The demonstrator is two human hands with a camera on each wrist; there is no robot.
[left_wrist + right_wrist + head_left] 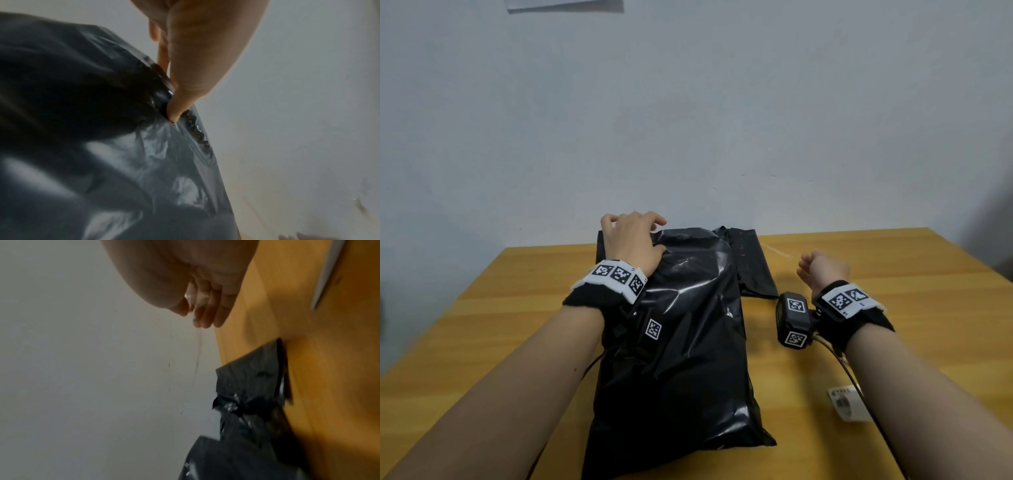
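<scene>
Fingers of the left hand clutch the black bag; right hand pinches a clear strip.

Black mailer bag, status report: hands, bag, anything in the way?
Left hand grips far corner of black mailer bag. Right hand pinches clear strip; flap lies open. Paper label right of bag, apart.

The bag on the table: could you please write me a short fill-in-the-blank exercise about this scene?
The left hand grips the far end of the ____.
The bag on the wooden table is ____ in colour.
The right hand pinches a thin clear strip between thumb and ____.
A small white label lies on the table to the ____ of the bag.
Missing words: bag; black; fingers; right.
</scene>
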